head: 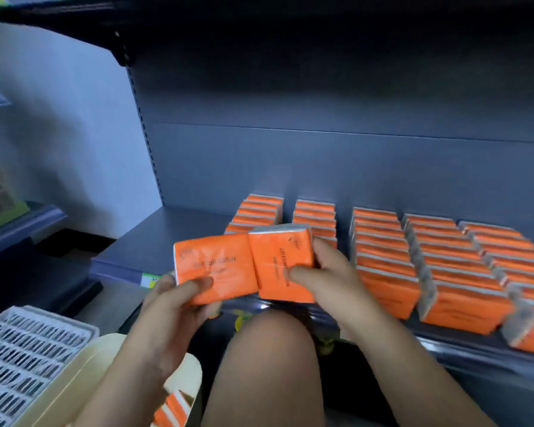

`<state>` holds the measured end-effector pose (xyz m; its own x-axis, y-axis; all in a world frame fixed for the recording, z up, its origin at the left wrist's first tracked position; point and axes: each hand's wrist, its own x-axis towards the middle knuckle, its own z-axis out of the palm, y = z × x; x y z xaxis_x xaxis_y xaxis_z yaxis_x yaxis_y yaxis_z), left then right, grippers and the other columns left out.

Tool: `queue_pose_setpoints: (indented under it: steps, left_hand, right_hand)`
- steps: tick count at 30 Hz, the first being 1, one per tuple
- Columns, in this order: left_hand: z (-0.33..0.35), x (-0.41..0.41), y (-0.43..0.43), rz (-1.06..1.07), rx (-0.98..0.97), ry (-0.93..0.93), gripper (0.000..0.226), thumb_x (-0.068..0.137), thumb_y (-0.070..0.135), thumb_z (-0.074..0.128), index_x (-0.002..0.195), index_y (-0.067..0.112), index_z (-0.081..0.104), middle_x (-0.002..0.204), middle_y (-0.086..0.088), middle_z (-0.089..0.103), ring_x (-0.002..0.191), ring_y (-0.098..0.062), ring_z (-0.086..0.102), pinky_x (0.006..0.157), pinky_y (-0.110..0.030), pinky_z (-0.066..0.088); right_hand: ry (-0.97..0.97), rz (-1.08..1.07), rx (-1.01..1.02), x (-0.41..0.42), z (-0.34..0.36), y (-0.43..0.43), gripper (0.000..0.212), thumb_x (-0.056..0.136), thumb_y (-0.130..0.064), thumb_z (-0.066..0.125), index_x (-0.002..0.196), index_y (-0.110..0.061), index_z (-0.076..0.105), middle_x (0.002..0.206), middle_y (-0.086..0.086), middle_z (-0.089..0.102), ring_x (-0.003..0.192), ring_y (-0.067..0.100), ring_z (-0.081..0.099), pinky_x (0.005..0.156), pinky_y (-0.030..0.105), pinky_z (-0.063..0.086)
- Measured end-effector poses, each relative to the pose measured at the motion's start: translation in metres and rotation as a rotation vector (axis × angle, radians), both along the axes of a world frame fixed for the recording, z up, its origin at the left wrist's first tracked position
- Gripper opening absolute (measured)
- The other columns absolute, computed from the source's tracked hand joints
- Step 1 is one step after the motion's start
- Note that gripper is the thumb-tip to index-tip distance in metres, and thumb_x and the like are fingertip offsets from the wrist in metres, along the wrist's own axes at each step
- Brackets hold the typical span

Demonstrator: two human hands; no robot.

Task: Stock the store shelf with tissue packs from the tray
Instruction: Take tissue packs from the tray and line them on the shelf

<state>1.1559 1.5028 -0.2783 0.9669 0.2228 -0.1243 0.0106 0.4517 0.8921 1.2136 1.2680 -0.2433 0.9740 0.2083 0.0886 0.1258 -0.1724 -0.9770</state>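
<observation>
Stocking was mid-step: left hand (173, 306) gripped left pack (213, 269), right hand (324, 272) gripped right pack (278, 263), before shelf (167, 241). Next, probably: stand both in the short left rows (259, 211).

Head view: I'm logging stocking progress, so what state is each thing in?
Left grip, holds the left pack.
Right grip, holds the right pack.
Left pack, in the air, beside the right pack.
Shelf, partly stocked, bare at its left.
Shelved packs, standing in five rows.
Tray, lower left, not held.

Dim, bluish, softly blurred picture; corners dark and bent.
</observation>
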Motion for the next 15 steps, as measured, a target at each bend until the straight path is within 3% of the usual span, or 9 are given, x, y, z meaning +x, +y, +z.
queue_pose_setpoints:
  steps: [4, 6, 9, 11, 13, 15]
  left_hand:
    - [0.032, 0.022, -0.055, -0.203, 0.133, -0.093, 0.072, 0.066, -0.006, 0.074, 0.133, 0.010, 0.054, 0.124, -0.014, 0.072, 0.102, -0.028, 0.075, 0.073, -0.040, 0.065]
    - [0.043, 0.035, -0.087, -0.296, 0.212, -0.127, 0.077, 0.061, -0.004, 0.073, 0.133, 0.018, 0.057, 0.123, -0.011, 0.073, 0.107, -0.030, 0.074, 0.080, -0.046, 0.064]
    - [0.053, 0.057, -0.134, -0.394, 0.318, -0.177, 0.067, 0.063, 0.002, 0.077, 0.128, 0.011, 0.063, 0.125, -0.018, 0.072, 0.116, -0.036, 0.069, 0.100, -0.057, 0.055]
    - [0.054, 0.069, -0.165, -0.441, 0.378, -0.209, 0.057, 0.069, 0.006, 0.080, 0.124, 0.008, 0.066, 0.121, -0.016, 0.074, 0.115, -0.034, 0.070, 0.106, -0.057, 0.051]
    - [0.050, 0.082, -0.196, -0.475, 0.378, -0.217, 0.046, 0.077, 0.000, 0.080, 0.121, 0.004, 0.067, 0.111, -0.011, 0.077, 0.104, -0.027, 0.074, 0.100, -0.053, 0.056]
    - [0.047, 0.092, -0.224, -0.521, 0.376, -0.229, 0.038, 0.081, -0.003, 0.077, 0.115, 0.010, 0.067, 0.098, -0.005, 0.079, 0.088, -0.020, 0.076, 0.084, -0.043, 0.060]
  right_hand:
    - [-0.120, -0.063, -0.137, -0.004, 0.032, -0.082, 0.040, 0.067, -0.027, 0.077, 0.107, -0.024, 0.072, 0.099, 0.000, 0.077, 0.093, 0.016, 0.073, 0.088, 0.041, 0.056]
    - [-0.159, -0.095, -0.156, -0.009, 0.038, -0.120, 0.041, 0.070, -0.020, 0.078, 0.111, -0.023, 0.071, 0.103, 0.001, 0.078, 0.099, 0.020, 0.074, 0.089, 0.040, 0.058]
    - [-0.184, -0.190, -0.073, -0.014, 0.032, -0.174, 0.040, 0.081, 0.006, 0.078, 0.112, -0.018, 0.071, 0.103, 0.005, 0.078, 0.094, 0.017, 0.074, 0.085, 0.036, 0.057]
    - [-0.223, -0.296, 0.014, -0.020, 0.016, -0.204, 0.043, 0.081, 0.015, 0.075, 0.113, -0.012, 0.069, 0.099, 0.004, 0.078, 0.089, 0.013, 0.072, 0.082, 0.032, 0.059]
    - [-0.238, -0.400, 0.098, -0.027, 0.000, -0.228, 0.044, 0.079, 0.021, 0.073, 0.114, -0.006, 0.067, 0.093, 0.003, 0.077, 0.081, 0.009, 0.071, 0.075, 0.026, 0.060]
    - [-0.216, -0.462, 0.146, -0.033, -0.005, -0.249, 0.043, 0.080, 0.023, 0.070, 0.116, 0.000, 0.064, 0.089, 0.005, 0.076, 0.071, 0.006, 0.070, 0.066, 0.021, 0.058]
